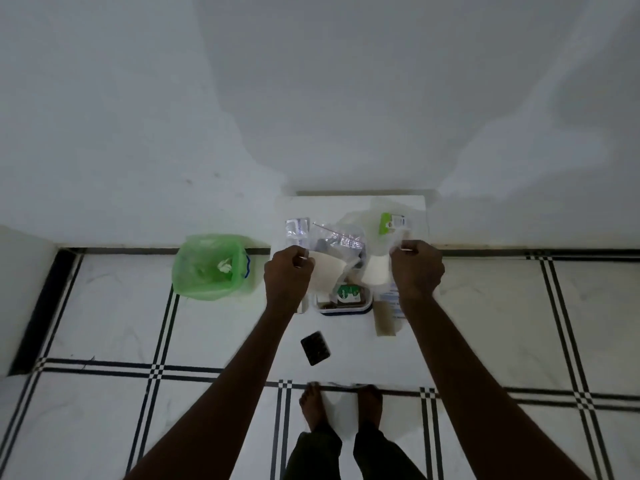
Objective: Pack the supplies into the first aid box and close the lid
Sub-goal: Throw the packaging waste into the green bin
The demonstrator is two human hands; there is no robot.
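Note:
The first aid box (pixel 346 309) stands open on a white table (pixel 349 355), a brown bottle with a green label (pixel 347 295) inside it. Above the box I hold a clear plastic bag (pixel 341 244) stretched between both hands. My left hand (pixel 289 275) pinches its left edge and my right hand (pixel 417 268) pinches its right edge. White pads or cloths (pixel 327 271) hang in the bag's lower part. A dark blister strip (pixel 315 348) lies on the table in front of the box. A green and white pack (pixel 389 222) lies behind.
A bin lined with a green bag (pixel 207 268) stands on the tiled floor to the left of the table. A brownish flat packet (pixel 385 318) lies right of the box. Silver foil strips (pixel 297 227) lie at the table's back left. My bare feet (pixel 341 410) stand below the table edge.

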